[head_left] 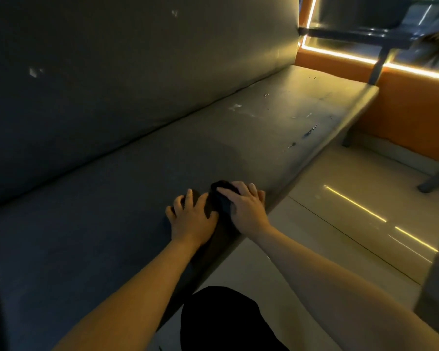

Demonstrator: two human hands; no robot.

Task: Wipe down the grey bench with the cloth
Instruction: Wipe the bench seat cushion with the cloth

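Note:
The grey bench [112, 188] runs from lower left to upper right, with a padded backrest [137, 59] behind the seat. A dark cloth [222, 196] lies bunched on the seat's front edge. My right hand [246, 206] lies over the cloth with its fingers spread across it and pressing down. My left hand [192, 216] rests flat on the seat just left of the cloth, fingers apart, thumb near the cloth's edge. Scuffs and pale marks [299, 138] show on the far part of the seat.
Pale tiled floor [340, 224] lies to the right of the bench. An orange wall [403, 110] with lit strips stands at the bench's far end. A table's metal legs [433, 181] stand at right. My dark-clothed knee [221, 323] is at the bottom.

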